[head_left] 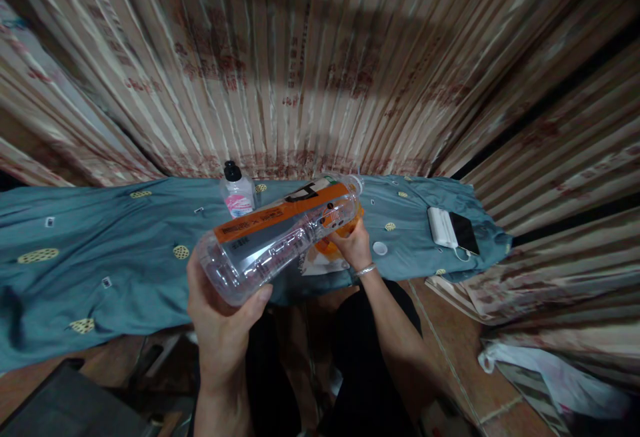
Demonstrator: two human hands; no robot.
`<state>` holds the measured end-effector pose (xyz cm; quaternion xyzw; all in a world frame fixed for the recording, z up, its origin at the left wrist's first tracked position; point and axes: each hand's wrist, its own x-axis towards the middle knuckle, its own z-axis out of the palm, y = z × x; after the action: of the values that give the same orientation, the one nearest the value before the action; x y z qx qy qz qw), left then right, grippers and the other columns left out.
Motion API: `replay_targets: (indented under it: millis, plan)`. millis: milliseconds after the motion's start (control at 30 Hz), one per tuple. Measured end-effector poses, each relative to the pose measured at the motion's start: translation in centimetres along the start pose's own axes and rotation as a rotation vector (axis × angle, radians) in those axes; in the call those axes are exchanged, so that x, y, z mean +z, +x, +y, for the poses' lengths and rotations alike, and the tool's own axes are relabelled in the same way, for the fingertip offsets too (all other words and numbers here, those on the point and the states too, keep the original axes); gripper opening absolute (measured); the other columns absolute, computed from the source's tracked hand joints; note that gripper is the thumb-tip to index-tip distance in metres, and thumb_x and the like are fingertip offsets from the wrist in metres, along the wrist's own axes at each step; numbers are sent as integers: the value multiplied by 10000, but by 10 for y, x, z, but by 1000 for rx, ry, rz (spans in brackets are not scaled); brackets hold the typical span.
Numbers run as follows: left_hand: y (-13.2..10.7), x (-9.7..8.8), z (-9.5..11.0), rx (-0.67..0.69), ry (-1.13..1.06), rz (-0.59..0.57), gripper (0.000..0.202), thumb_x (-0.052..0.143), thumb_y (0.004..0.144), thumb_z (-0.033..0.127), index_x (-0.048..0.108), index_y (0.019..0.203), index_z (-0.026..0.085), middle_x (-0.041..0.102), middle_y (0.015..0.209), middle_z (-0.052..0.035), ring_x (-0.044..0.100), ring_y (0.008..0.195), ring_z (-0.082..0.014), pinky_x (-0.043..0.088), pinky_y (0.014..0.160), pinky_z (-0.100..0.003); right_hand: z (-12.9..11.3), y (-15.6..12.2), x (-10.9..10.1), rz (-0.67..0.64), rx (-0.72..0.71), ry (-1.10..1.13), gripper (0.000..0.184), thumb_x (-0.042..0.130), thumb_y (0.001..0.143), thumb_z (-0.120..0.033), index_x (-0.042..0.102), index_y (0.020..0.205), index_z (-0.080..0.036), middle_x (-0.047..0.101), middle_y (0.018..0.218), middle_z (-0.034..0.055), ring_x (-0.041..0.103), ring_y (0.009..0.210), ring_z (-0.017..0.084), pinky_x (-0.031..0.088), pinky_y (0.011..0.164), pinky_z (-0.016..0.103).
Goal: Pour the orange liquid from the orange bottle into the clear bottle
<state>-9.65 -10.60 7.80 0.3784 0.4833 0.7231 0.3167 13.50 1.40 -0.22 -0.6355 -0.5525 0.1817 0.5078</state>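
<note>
Holding a tilted bottle (280, 234): left hand (220, 324); holding, perhaps, something orange (327, 248): right hand (356, 245).

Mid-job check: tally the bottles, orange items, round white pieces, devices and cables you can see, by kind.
Bottles: 2 (orange-labelled bottle in the left hand, black-capped bottle)
Orange item at the right hand: 1, exact kind unclear
Round white piece: 1
Devices: 2 (white block, dark-screened phone)
White cable: 1
Total: 7
</note>
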Motion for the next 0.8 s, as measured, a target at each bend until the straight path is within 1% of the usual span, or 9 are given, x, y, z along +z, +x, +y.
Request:
replay_targets:
  millis: [100,233,367,467,600,700,800]
  plan:
    - [0,0,0,-28,-42,3,1005,1014,571,476,593,1457,254,577,1536,-164,515,1452,-459,342,1215,-716,0,0,0,-3,11,-12,678,892,635,-575,571,1131,-243,800,1035,84,780,917,304,622,768,397]
    - [0,0,0,-34,-58,2,1022,1022,554,456,595,1459,249,594,1510,-167,536,1428,-464,348,1202,-731,-2,0,-1,-11,23,-13,697,893,631,-577,570,1137,-223,798,1032,104,782,927,314,627,777,404]
    - [0,0,1,-33,-69,-11,1020,1020,568,440,585,1472,256,569,1544,-164,513,1451,-460,335,1209,-728,-3,0,-2,-18,24,-7,693,901,620,-576,578,1127,-231,803,1043,99,785,932,315,631,784,407]
    - [-1,1,2,-34,-73,-11,1018,1019,572,439,584,1473,255,569,1544,-164,509,1452,-466,338,1202,-738,-2,0,-1,-9,13,-16,672,893,632,-577,579,1120,-239,804,1038,93,785,923,308,628,780,401]
    - [0,2,3,-21,-63,5,1011,1022,564,448,598,1457,241,586,1520,-169,513,1448,-469,331,1213,-725,-1,0,0,9,4,-28,658,889,638,-584,577,1107,-244,805,1011,79,783,890,297,624,754,386]
    - [0,2,3,-26,-48,0,1025,1018,569,466,583,1472,249,566,1544,-171,495,1464,-472,326,1219,-722,-1,0,0,6,-1,-29,667,896,630,-587,575,1107,-248,805,1006,72,783,899,301,622,755,387]
    - [-1,1,2,-23,-28,-14,1005,1004,593,482,577,1474,257,560,1555,-169,499,1465,-461,365,1214,-696,-2,0,-1,3,5,-22,667,898,634,-580,577,1111,-242,805,1024,85,784,920,307,624,775,397]
